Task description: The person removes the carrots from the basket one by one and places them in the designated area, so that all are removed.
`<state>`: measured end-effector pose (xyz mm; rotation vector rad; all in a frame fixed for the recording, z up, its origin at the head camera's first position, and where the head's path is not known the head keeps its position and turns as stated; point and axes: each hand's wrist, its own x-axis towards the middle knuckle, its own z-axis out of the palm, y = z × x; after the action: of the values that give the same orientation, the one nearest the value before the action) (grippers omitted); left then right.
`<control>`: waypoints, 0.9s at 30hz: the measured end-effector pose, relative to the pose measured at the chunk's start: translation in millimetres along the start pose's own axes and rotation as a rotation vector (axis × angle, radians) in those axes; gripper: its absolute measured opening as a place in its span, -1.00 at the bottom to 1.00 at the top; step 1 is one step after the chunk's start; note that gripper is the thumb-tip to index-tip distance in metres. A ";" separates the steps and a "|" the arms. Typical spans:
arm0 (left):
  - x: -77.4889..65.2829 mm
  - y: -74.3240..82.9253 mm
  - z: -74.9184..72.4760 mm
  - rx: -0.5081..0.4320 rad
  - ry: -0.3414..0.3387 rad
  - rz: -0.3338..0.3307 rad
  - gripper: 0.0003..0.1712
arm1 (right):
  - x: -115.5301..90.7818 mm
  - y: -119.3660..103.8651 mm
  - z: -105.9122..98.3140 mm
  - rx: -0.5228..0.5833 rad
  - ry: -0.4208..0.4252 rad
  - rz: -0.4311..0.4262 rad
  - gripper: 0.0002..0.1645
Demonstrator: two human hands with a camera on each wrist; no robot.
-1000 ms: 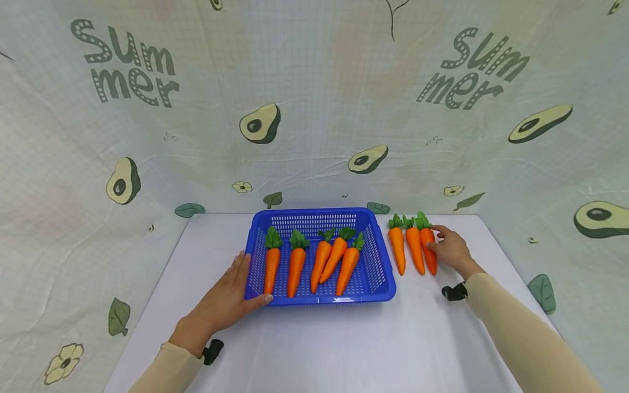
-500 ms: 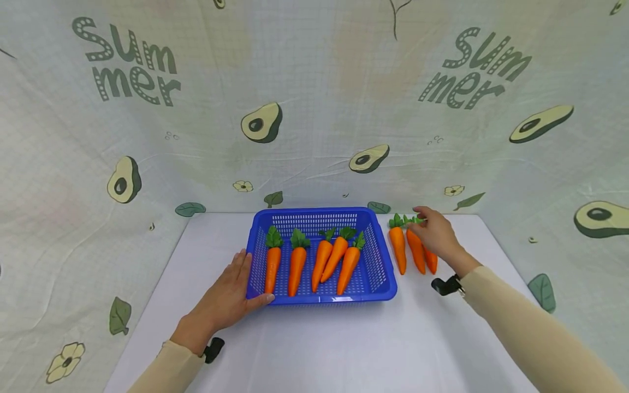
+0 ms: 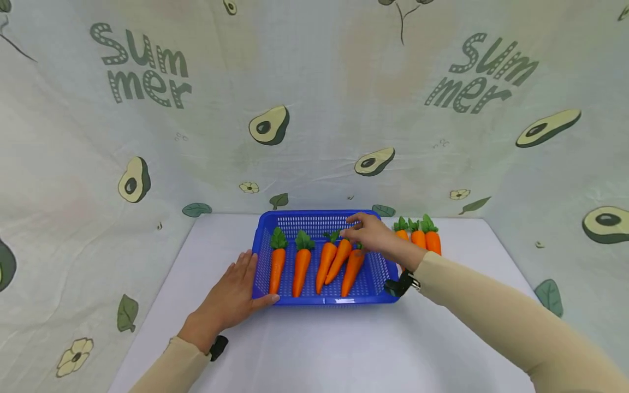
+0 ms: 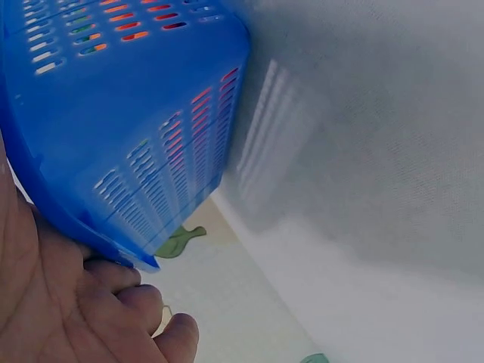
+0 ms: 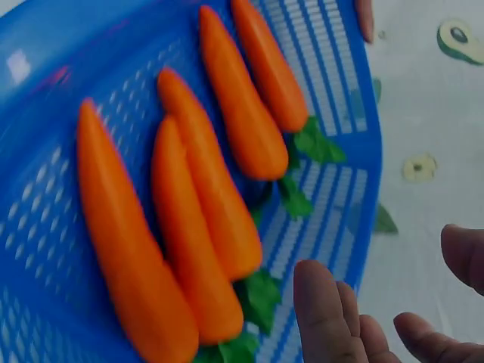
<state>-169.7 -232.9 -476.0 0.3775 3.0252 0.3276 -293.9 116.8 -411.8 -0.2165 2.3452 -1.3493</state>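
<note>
A blue plastic basket with slotted walls holds several orange carrots with green leafy tops. My left hand rests against its left side, fingers straight along the rim and thumb over the front rim; the left wrist view has the fingers right at the blue rim. Above the basket's right part, my right hand hovers over the carrots' leafy ends, partly covering the rightmost carrot. In the right wrist view the right hand's fingers are spread, holding nothing.
Three more carrots lie side by side on the white table, right of the basket, partly behind my right forearm. A cloth backdrop printed with avocados and leaves stands behind and at both sides.
My right hand has left the carrots on the table, moving left to above the basket. My left hand stays at the basket's left side. The head view has shifted slightly.
</note>
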 end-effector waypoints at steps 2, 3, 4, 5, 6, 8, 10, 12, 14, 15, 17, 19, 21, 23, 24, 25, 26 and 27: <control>-0.5 -0.1 1.3 -0.006 -0.012 -0.008 0.45 | 6.1 -4.3 13.9 0.058 -0.049 0.033 -0.24; -0.7 0.0 1.7 -0.015 -0.013 -0.008 0.45 | 9.0 -5.8 19.9 0.082 -0.071 0.042 -0.25; -0.7 0.1 2.0 -0.020 -0.016 -0.012 0.45 | 12.2 -6.4 25.5 0.097 -0.086 0.048 -0.25; -0.8 0.4 2.0 -0.027 -0.019 -0.015 0.44 | 15.0 -6.9 30.3 0.111 -0.104 0.051 -0.24; -0.9 0.7 2.0 -0.035 -0.022 -0.019 0.44 | 17.5 -6.9 34.8 0.121 -0.116 0.053 -0.25; -1.1 1.0 1.7 -0.045 -0.026 -0.021 0.43 | 22.7 -5.7 42.0 0.135 -0.141 0.057 -0.24; -1.7 0.9 1.3 -0.045 -0.032 -0.027 0.43 | 27.2 -4.4 48.1 0.139 -0.163 0.053 -0.23; -2.7 0.3 0.5 -0.043 -0.032 -0.029 0.42 | 30.1 -4.7 54.5 0.142 -0.184 0.060 -0.22; -2.6 0.1 1.3 -0.045 -0.030 -0.027 0.42 | 32.8 -4.1 60.3 0.138 -0.205 0.079 -0.21; -2.6 0.1 1.6 -0.048 -0.029 -0.026 0.42 | 34.1 -4.0 63.5 0.131 -0.213 0.085 -0.20; -2.2 -0.2 2.1 -0.056 -0.031 -0.026 0.42 | 36.9 -3.4 69.4 0.115 -0.228 0.098 -0.19; -2.0 -0.6 2.1 -0.061 -0.033 -0.028 0.42 | 41.9 -2.0 75.5 0.093 -0.241 0.096 -0.17; -2.3 -0.8 1.4 -0.069 -0.037 -0.031 0.42 | 46.8 -1.1 81.0 0.076 -0.244 0.098 -0.15; -2.6 -0.7 0.9 -0.076 -0.038 -0.032 0.42 | 51.1 -0.6 85.3 0.057 -0.243 0.102 -0.14; -2.8 -0.6 0.7 -0.079 -0.038 -0.032 0.42 | 52.9 -0.5 87.3 0.048 -0.242 0.104 -0.14; -3.0 -0.7 0.6 -0.083 -0.037 -0.031 0.42 | 54.0 -1.1 88.8 0.042 -0.240 0.110 -0.14; -3.1 -0.8 0.6 -0.086 -0.037 -0.030 0.43 | 55.3 -1.5 90.0 0.035 -0.240 0.115 -0.14; -3.2 -1.2 0.7 -0.085 -0.036 -0.030 0.43 | 56.5 -1.9 91.2 0.030 -0.241 0.118 -0.15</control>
<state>-166.8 -234.7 -476.9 0.3280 2.9666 0.4400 -305.2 25.0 -466.0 -0.2151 2.1028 -1.2285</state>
